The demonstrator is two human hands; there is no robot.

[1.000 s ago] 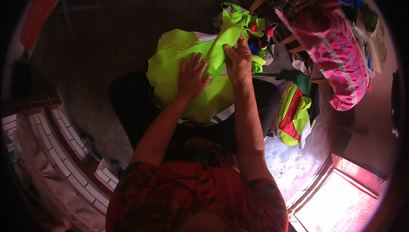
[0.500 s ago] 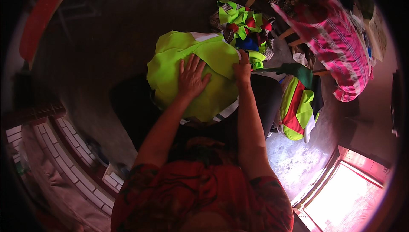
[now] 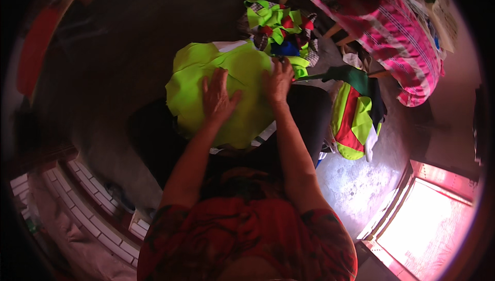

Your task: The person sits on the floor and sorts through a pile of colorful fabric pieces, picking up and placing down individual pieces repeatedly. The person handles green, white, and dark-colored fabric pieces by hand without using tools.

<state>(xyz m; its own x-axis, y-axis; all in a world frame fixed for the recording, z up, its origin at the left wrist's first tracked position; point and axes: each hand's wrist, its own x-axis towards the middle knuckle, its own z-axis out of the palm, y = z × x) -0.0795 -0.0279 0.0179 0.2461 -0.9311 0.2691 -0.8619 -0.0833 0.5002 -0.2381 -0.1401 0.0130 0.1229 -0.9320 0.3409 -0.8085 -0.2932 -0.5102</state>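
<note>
A large rounded pad of bright yellow-green cloth (image 3: 237, 111), made of overlapping pieces, lies across my lap. White material shows at its far edge and beneath its near edge. My left hand (image 3: 218, 95) rests on the middle of the cloth, fingers stretched out and thumb apart. At the pad's right edge is my right hand (image 3: 278, 81), its fingers bent and slightly blurred. Something small and dark shows by its fingertips; I cannot make out what it is or whether the hand grips it.
Beyond my right hand lies a heap of cloth scraps (image 3: 281, 28) in green, red, blue and check. A striped bundle of cloth (image 3: 350, 121) sits right of my knee, dark green cloth (image 3: 350, 79) at its top. Pink plaid fabric (image 3: 402, 38) drapes over wooden legs at far right.
My right hand has loosened from its pinch at the cloth's edge, its thumb now over the cloth. My left hand stays flat on the pad. The whole view has shifted slightly.
</note>
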